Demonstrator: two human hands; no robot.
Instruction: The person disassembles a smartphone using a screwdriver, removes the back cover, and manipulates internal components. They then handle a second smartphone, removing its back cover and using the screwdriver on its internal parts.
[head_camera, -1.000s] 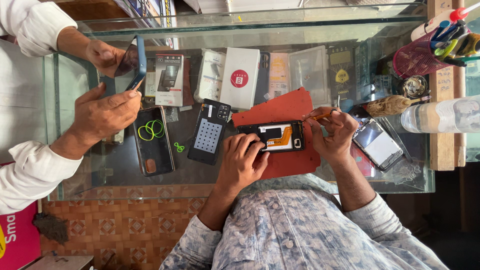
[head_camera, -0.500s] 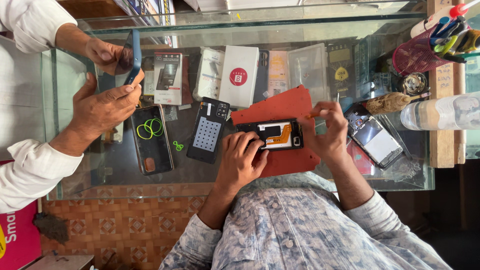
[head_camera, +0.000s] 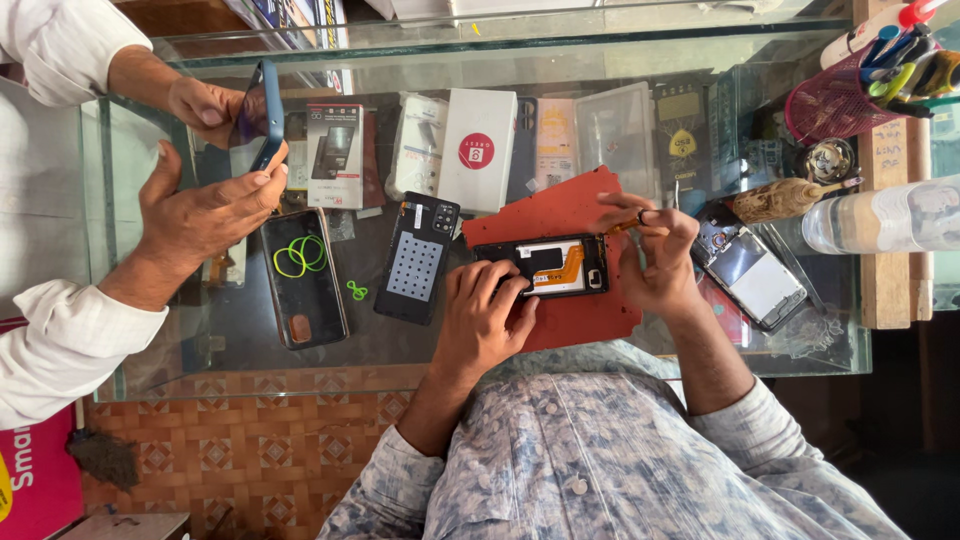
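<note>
Glass makes the counter top (head_camera: 200, 350), and a red mat (head_camera: 560, 215) lies on it under the opened phone (head_camera: 548, 266), whose black inside and orange flat cable face up. Beyond the mat, away from the person, packages lie in a row: a white flat box with a red round label (head_camera: 478, 150), a white and red carton with a dark picture (head_camera: 335, 155), a clear plastic case (head_camera: 615, 130) and a dark package with a yellow sign (head_camera: 682, 135).

The left hand (head_camera: 485, 320) lies flat, its fingers pressing the near left corner of the opened phone to keep it down. The right hand (head_camera: 655, 255) is curled at the phone's right end; its fingers are closed on a small orange-handled tool (head_camera: 628, 225), which is raised above the mat.

Left of the holding hand lie a black back cover with a dotted pad (head_camera: 416, 258), then a dark phone case with green rings (head_camera: 303, 275). Right of the tool hand lies another dismantled phone (head_camera: 750, 275), and further a plastic bottle (head_camera: 880, 218). Another person's two hands (head_camera: 205, 210) hold a blue phone (head_camera: 268, 115) at the far left.
</note>
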